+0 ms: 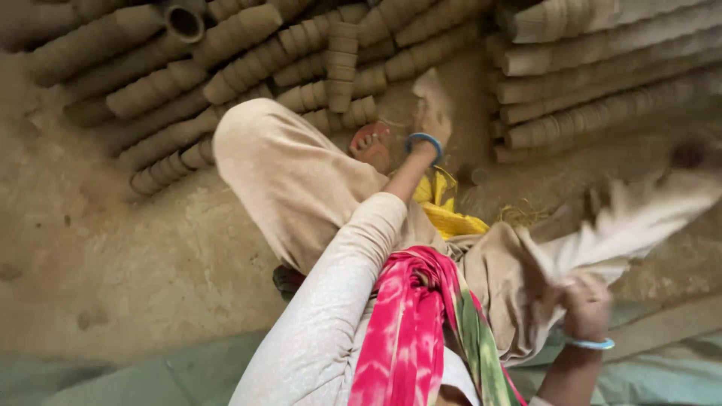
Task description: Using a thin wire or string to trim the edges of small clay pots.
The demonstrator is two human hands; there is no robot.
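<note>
Left hand [434, 105] reaching toward stacked clay cups [342, 64], finger spread blurred beyond telling; right hand [587, 304] clenched on pale cloth [639, 218].

Dim, warm, diffuse light, no hard shadows or glare. Heavy motion blur on the right hand [585, 304] and its cloth [639, 218]; left hand [432, 113] soft too. Wide-angle bending at edges.

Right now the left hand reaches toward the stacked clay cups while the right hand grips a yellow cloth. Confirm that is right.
Not quite. In the head view, the right hand grips a pale beige cloth, not a yellow one; the yellow cloth lies by the lap. The left hand does reach toward the stacked clay cups.
</note>
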